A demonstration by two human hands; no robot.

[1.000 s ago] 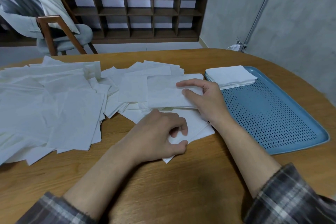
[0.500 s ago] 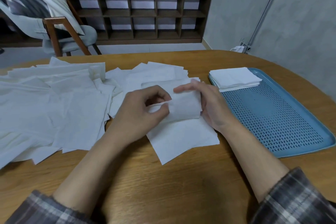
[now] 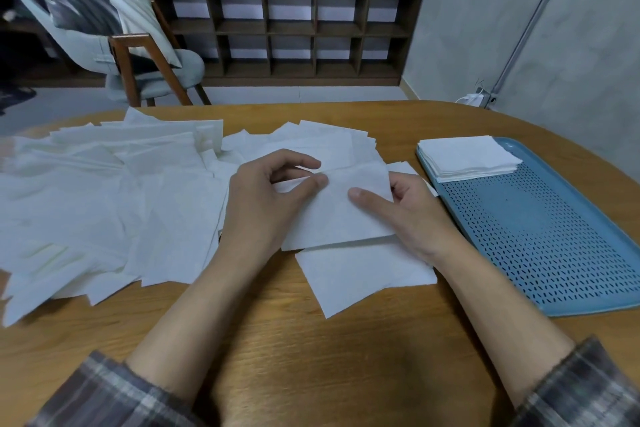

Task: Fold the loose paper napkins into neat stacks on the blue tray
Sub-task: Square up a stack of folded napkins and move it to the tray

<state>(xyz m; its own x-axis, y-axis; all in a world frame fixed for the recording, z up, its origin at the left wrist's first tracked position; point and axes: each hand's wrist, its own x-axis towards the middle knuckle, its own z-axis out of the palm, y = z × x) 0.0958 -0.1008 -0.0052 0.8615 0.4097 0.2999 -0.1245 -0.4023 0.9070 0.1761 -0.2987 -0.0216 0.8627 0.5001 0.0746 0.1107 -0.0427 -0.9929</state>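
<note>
white, faintly crinkled napkin (image 3: 346,215), doubled over, sits just left of the blue tray (image 3: 554,239) (neat stack (image 3: 467,158) at its far end). left hand (image 3: 263,208) pinches its top edge, right hand (image 3: 419,218) pinches its right side.

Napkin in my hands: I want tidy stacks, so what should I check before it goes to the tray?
1. Grip: left hand pinches the held napkin at its top edge, right hand grips its right side: ok.
2. Fold size: held napkin looks larger than the stack: not ok.
3. Edges aligned: the hands hide the corners: cannot tell.
4. Stack neat, in the blue tray at its far corner: ok.
5. Bare tray floor in front of the stack: ok.
</note>
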